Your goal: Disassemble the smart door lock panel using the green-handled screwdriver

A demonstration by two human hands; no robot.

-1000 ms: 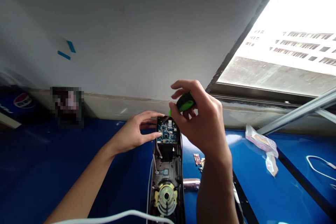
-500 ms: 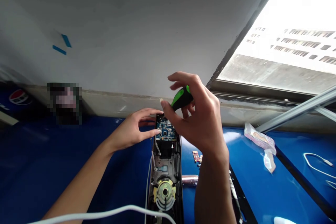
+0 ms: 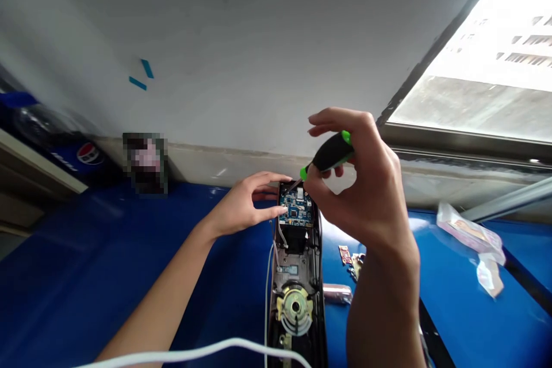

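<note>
A long black device housing (image 3: 297,269) lies opened in front of me, with a blue circuit board (image 3: 296,208) at its far end. My left hand (image 3: 241,205) grips the far left edge of this housing, thumb at the board's edge and fingers round the corner. In my right hand (image 3: 366,184) is a black and green screwdriver (image 3: 332,155), pinched between thumb and fingers. It slants down to the left, its shaft reaching the board's upper left corner. The exact tip contact is too small to tell. Nearer me in the housing sits a round speaker (image 3: 295,306) with a yellowish metal frame.
A white cable (image 3: 207,351) crosses the foreground. Right of the housing lie small circuit boards (image 3: 344,255) and a silvery cylinder (image 3: 337,293). Farther right is a plastic bag (image 3: 468,233). A Pepsi bottle (image 3: 80,155) lies at the left by the wall (image 3: 259,69).
The whole scene has shifted right in view as my head turned left. The screwdriver handle has turned and tilted in my right hand, showing more shaft. My left hand keeps its hold.
</note>
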